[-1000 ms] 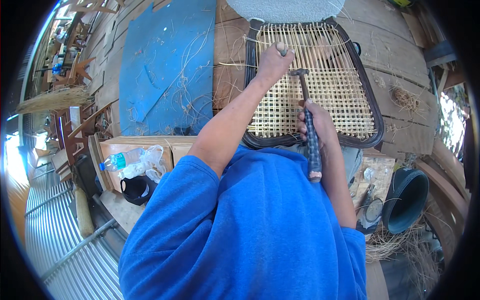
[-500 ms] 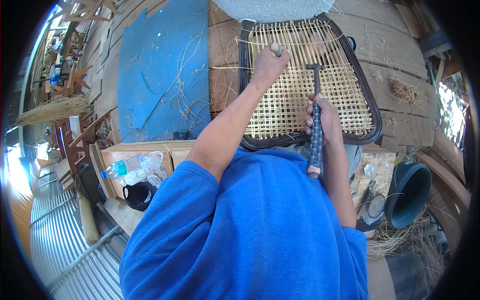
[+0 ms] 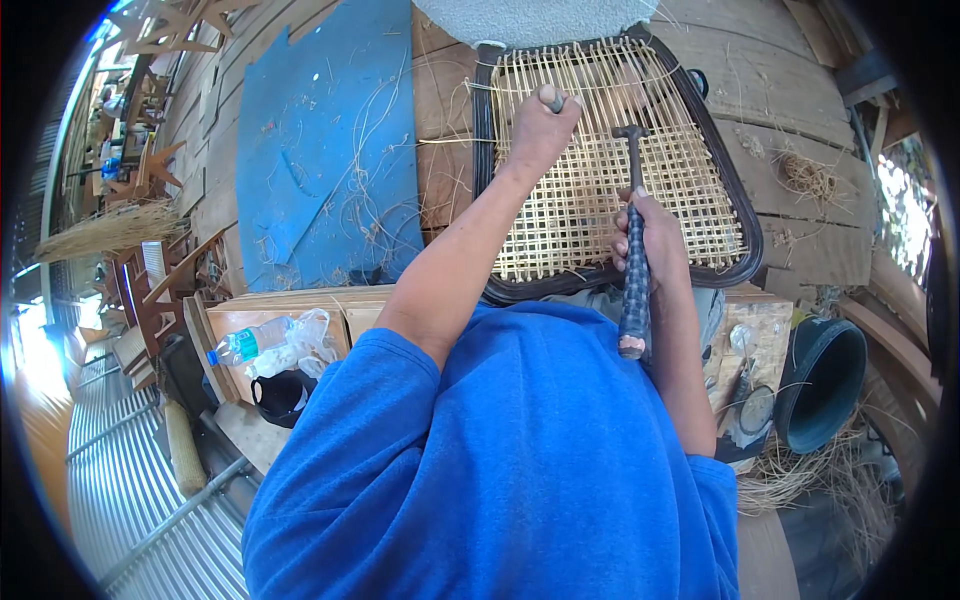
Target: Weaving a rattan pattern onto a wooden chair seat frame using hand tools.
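Observation:
A dark-framed panel [image 3: 735, 165] with pale cane strips stretched and woven across it lies in front of me. Its near part is a closed grid; toward the far end mostly lengthwise strips show. My left hand [image 3: 543, 130] is closed around a greenish tool handle [image 3: 556, 103] above the panel's left side; the tool's lower end is hidden. Over the right side, my right hand [image 3: 655, 235] grips a hammer [image 3: 635, 270] by its dark wrapped handle. The hammer's head points away from me, above the weave.
A blue sheet [image 3: 330, 130] strewn with cane scraps lies at left. Nearer are a plastic bottle [image 3: 252, 340], a clear bag [image 3: 305, 340] and a black container [image 3: 280, 398]. A dark bucket [image 3: 825, 385] stands at right beside loose cane [image 3: 785, 480]. A grey rounded surface [image 3: 540, 20] borders the panel's far edge.
The view has shifted slightly. Both hands keep nearly the same place over the panel, with the tool handle and hammer still in them.

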The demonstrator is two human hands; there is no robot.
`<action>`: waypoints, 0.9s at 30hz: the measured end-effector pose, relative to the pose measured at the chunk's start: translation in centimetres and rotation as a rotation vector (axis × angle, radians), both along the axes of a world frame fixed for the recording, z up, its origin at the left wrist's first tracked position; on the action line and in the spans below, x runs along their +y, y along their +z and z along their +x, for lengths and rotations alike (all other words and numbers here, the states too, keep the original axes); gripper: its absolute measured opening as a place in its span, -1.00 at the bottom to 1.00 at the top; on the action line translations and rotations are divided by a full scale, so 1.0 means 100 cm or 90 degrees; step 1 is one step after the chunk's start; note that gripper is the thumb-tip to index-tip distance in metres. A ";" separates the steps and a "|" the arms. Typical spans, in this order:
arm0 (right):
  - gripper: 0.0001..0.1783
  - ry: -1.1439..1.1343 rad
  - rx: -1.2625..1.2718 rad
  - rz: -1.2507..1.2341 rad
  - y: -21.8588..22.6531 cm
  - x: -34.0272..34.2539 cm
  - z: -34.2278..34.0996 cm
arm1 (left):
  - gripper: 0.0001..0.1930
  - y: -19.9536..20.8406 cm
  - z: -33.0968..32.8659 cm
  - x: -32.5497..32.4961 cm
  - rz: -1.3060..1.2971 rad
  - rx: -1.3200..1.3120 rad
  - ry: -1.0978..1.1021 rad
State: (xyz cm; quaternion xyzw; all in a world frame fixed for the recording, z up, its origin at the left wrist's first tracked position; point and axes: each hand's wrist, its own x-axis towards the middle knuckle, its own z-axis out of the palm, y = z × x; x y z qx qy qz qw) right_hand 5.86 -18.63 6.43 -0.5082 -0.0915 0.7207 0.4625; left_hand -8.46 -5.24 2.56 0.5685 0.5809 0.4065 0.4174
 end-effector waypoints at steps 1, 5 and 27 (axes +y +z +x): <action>-0.64 -0.006 -0.002 0.006 -0.002 0.000 0.000 | -0.82 0.000 0.001 -0.001 -0.002 0.026 -0.014; -0.66 -0.046 0.013 -0.003 -0.003 0.000 -0.008 | -0.81 0.000 0.004 -0.005 0.039 0.059 -0.006; -0.63 0.005 -0.024 -0.007 0.005 0.005 0.012 | -0.82 -0.003 0.009 0.006 -0.048 -0.040 0.043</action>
